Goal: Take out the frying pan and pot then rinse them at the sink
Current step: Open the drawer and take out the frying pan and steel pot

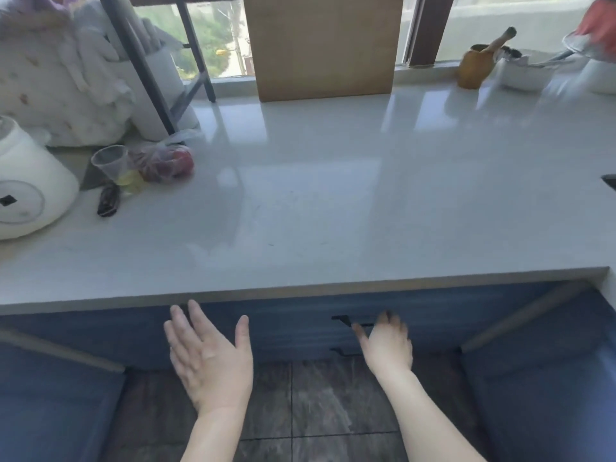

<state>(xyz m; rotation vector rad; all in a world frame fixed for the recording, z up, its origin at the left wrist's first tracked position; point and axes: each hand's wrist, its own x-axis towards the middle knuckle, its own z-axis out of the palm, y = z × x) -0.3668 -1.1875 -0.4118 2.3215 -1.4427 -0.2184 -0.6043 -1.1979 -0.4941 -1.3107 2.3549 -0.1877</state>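
No frying pan, pot or sink is in view. Blue cabinet fronts (293, 325) run under the pale countertop (333, 201). My right hand (388, 341) is at the upper black drawer handle (343, 320). The bar passes between its thumb below and its curled fingers above, and the fingertips are blurred. A second black handle (343, 352) sits just beneath. My left hand (208, 355) hovers in front of the cabinet to the left, fingers straight and spread, holding nothing.
On the counter's left are a white appliance (30, 191), a clear plastic cup (110, 161), a bag of red fruit (166, 161) and a dark comb (108, 200). A wooden board (323, 48) leans at the window. A mortar with pestle (476, 65) and bowls stand back right. Blue cabinets flank the tiled floor (316, 401).
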